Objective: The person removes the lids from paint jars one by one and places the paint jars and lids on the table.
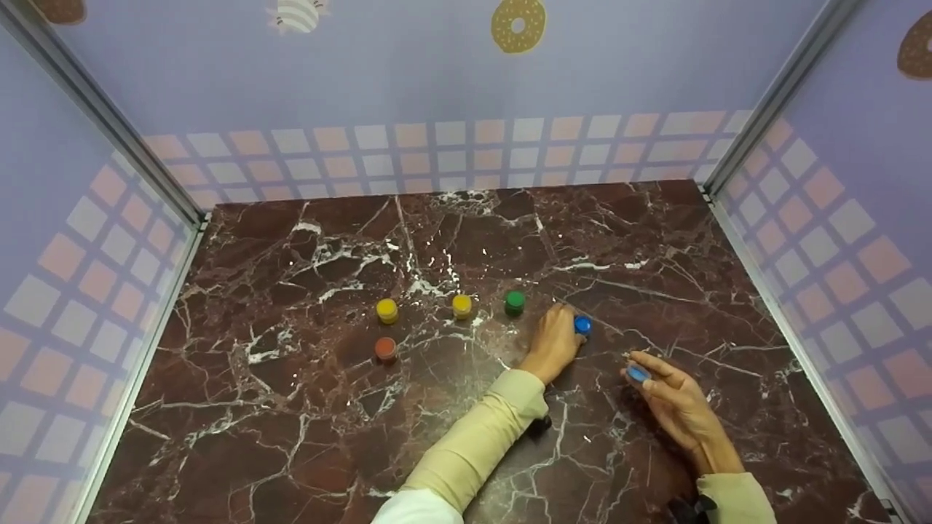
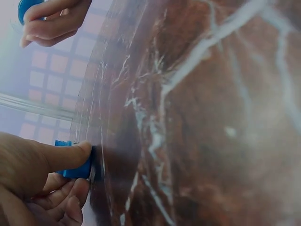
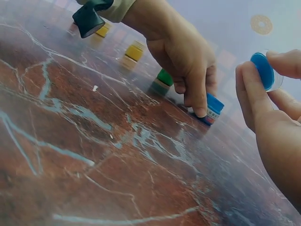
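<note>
On the marbled table, a small blue paint jar [image 1: 582,325] is gripped at its side by the left hand [image 1: 553,338]. The left wrist view shows the thumb along the blue jar [image 2: 77,168], with fingers curled beneath. To the right, the right hand [image 1: 681,407] pinches a round blue lid [image 1: 638,373] above the table. In the right wrist view the blue lid [image 3: 263,71] stands tilted between thumb and fingers, apart from the blue jar [image 3: 214,109].
Left of the left hand stand a green jar [image 1: 515,303], a yellow jar [image 1: 461,306], another yellow jar [image 1: 386,311] and a red-brown jar [image 1: 385,349]. Patterned panels [image 1: 437,87] enclose the table's back and sides.
</note>
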### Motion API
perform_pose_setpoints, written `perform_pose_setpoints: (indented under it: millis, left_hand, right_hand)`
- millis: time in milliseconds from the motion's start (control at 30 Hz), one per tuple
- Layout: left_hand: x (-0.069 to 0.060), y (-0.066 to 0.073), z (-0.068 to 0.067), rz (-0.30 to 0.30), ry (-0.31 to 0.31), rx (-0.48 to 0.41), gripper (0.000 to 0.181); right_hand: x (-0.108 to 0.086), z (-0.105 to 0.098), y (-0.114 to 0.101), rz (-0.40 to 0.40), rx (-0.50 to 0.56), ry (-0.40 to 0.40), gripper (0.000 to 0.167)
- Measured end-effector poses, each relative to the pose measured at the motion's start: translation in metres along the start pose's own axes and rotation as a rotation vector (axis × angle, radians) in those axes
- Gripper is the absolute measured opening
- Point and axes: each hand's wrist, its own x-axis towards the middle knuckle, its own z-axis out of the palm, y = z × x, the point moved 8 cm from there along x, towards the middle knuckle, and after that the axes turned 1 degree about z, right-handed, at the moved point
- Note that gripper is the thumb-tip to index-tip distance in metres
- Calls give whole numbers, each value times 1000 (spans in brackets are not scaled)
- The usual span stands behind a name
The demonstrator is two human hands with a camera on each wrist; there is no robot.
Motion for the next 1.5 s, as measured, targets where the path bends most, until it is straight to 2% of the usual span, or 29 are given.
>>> perform_pose_setpoints:
  millis: [333, 567, 800, 900, 1133, 1333, 1500]
  left_hand:
    - [13, -5, -1, -59, 43, 13, 30]
    - [17, -3, -5, -42, 109, 40, 26]
    - [19, -3, -6, -40, 125, 64, 27]
    - [19, -3, -6, -44, 118, 69, 28]
    - [20, -2, -5, -58, 96, 91, 29]
    - [20, -4, -4, -66, 84, 92, 28]
    - [19, -3, -4, -45, 100, 67, 26]
  right_hand:
    - [-4, -4, 0, 10, -132, 44, 50]
    - [-4, -3, -1, 38, -322, 35, 44]
    - [-4, 5, 1, 76, -374, 0, 41]
    - [-4, 8, 1, 102, -434, -3, 40]
    - [2, 11, -2, 134, -760, 58, 37]
    - [6, 7, -6, 133, -775, 147, 38]
    - [10, 1, -10, 139, -807, 250, 41]
